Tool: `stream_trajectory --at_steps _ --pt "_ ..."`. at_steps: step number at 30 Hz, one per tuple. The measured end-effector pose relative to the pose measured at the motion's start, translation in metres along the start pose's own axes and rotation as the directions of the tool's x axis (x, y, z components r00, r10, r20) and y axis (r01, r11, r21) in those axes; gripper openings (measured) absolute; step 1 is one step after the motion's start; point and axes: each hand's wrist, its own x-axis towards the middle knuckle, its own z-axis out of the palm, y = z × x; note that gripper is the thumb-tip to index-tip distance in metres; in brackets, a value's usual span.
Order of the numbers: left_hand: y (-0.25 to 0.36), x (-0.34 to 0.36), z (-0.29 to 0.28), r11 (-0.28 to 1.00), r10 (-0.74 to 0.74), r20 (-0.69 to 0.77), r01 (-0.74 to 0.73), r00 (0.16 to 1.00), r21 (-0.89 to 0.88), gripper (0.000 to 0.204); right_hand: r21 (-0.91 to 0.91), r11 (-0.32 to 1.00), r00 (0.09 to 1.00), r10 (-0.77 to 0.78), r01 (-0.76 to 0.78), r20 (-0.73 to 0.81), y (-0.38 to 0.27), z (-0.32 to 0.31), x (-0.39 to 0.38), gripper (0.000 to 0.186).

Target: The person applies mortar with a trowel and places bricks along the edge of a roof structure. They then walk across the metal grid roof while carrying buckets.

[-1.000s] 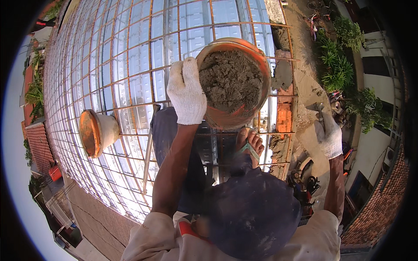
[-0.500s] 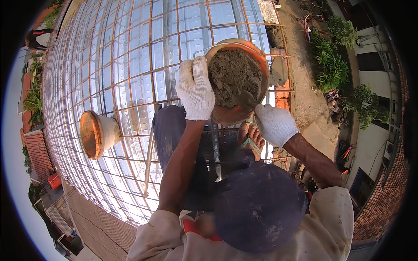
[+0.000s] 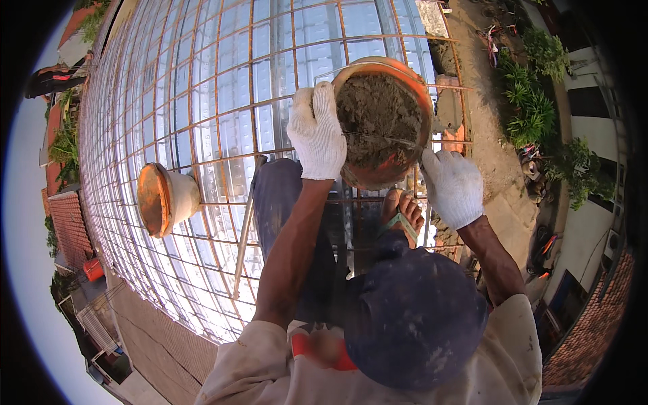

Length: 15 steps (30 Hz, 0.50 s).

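Note:
An orange-rimmed bucket (image 3: 371, 181) stands on the rebar mesh in front of me, partly filled with wet grey-brown mortar (image 3: 371, 108). My left hand (image 3: 316, 135), in a white knitted glove, is closed on the bucket's left rim beside its wire handle. On the other side, my gloved right hand (image 3: 453, 187) is closed at the lower right rim. It holds a trowel (image 3: 391, 140) whose blade appears edge-on as a thin line across the mortar; the glove hides the handle.
Rusty rebar (image 3: 251, 50) crosses shiny metal decking (image 3: 273, 61). Left of me a second bucket (image 3: 182, 196) lies tilted, near a long metal bar (image 3: 244, 236). My sandalled foot (image 3: 403, 209) is below the mortar bucket. Brickwork (image 3: 453, 138) edges the deck at right, above a lower path (image 3: 499, 196).
The trowel blade has turned from lying flat at the lower right of the mortar to edge-on across it. My right hand has moved slightly up along the rim. The whole view has shifted a little.

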Motion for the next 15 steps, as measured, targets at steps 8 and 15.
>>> stream_trajectory --at_steps 8,15 --pt "0.001 -0.008 0.006 0.988 0.149 0.016 -0.149 0.989 0.026 0.032 0.191 0.973 0.935 0.054 -0.128 0.35 0.021 0.0 -0.007 0.027" --pt "0.0 -0.013 0.002 0.997 0.067 0.026 -0.066 0.997 -0.028 0.033 0.069 0.985 0.945 0.129 -0.157 0.299 0.023 -0.009 0.001 0.026"
